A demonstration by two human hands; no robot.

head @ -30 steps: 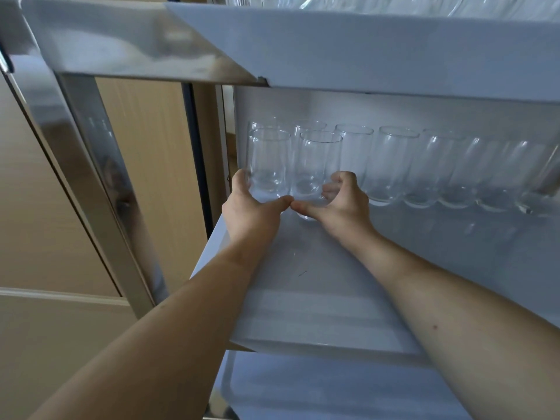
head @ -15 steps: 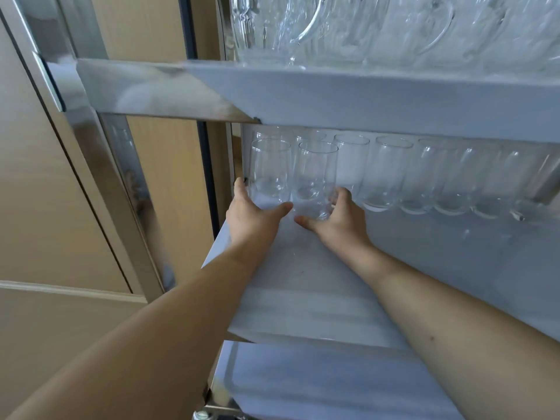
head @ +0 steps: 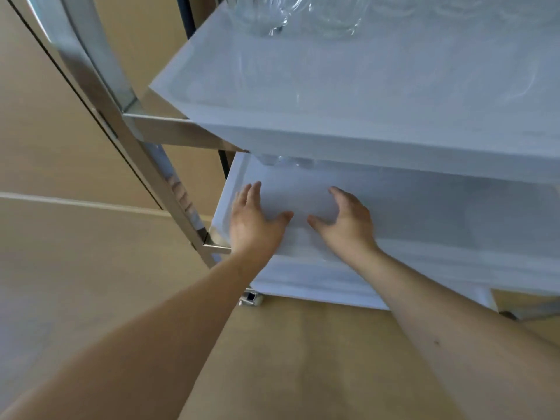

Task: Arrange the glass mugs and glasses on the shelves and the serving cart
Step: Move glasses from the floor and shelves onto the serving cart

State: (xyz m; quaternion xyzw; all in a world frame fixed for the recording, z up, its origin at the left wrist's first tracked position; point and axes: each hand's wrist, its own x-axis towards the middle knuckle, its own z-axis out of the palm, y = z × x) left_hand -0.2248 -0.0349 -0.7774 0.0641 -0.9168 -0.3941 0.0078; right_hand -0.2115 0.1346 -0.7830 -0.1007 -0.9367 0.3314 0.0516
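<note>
My left hand and right hand hung spread and empty over the middle shelf. The glasses stood at its far left, mostly hidden; a blind reach could topple them.

Head view, steeply down, near cart

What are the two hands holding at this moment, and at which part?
Nothing is held. The left hand and the right hand are both open over the middle shelf, apart from the glasses at its back.
</note>
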